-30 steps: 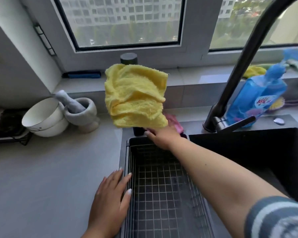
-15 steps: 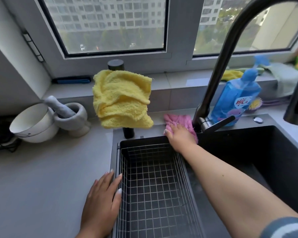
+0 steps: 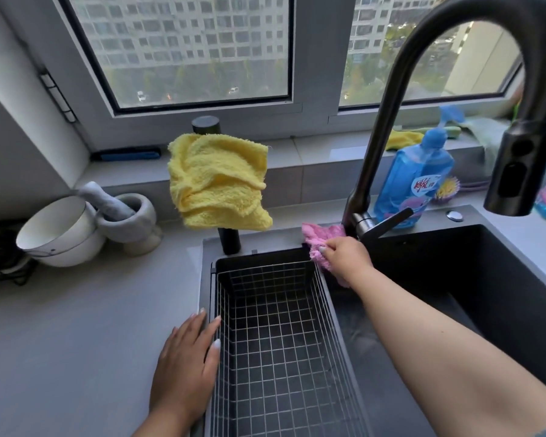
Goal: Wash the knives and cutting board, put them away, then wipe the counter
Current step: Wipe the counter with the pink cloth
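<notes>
Pink cloth [image 3: 320, 244] pinched at the sink's back rim by the right hand [image 3: 344, 257].
Left hand [image 3: 186, 361] is laid flat on the surface [image 3: 76, 342]; the cloth could be snagged on the faucet [image 3: 360, 216] base or dropped into the wire basket [image 3: 281, 342].

counter [image 3: 60, 342] | bears: white bowl [image 3: 59, 231]; mortar [image 3: 133, 220]; soap bottle [image 3: 413, 184]

The only lettering stands on the blue dish soap bottle [image 3: 414, 184] behind the faucet. Its white label carries red characters, too small and blurred to read. Nothing else bears text.
</notes>
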Demonstrator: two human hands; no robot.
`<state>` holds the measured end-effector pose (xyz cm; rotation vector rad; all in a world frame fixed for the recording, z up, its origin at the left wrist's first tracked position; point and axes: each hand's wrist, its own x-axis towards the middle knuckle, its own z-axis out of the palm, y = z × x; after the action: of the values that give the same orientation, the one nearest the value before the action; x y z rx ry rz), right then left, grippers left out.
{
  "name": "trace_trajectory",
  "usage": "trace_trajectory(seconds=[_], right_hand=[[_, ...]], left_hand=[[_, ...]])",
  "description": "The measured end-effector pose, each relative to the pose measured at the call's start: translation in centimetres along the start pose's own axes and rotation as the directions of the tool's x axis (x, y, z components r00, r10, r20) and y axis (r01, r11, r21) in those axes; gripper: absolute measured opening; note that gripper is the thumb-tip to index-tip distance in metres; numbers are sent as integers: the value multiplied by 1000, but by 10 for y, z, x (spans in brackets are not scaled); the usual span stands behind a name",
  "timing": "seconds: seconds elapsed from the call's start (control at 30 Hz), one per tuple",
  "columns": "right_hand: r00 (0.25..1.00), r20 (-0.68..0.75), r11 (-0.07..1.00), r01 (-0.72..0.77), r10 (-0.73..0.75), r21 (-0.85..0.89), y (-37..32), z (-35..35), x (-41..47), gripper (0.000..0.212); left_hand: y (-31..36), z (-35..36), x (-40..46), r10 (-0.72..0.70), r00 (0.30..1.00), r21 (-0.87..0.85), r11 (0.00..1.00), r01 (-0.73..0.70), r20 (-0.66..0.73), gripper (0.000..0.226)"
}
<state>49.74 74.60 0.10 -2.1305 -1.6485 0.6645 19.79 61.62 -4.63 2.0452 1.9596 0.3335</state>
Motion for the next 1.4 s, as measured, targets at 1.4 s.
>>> trace_trajectory(seconds=[1.4], right_hand=[[877,480,622,-371,-8,690,-42,-8,-249,20]], left_hand=[[57,-78,-103,-204,930,-796,482,367,305,10]])
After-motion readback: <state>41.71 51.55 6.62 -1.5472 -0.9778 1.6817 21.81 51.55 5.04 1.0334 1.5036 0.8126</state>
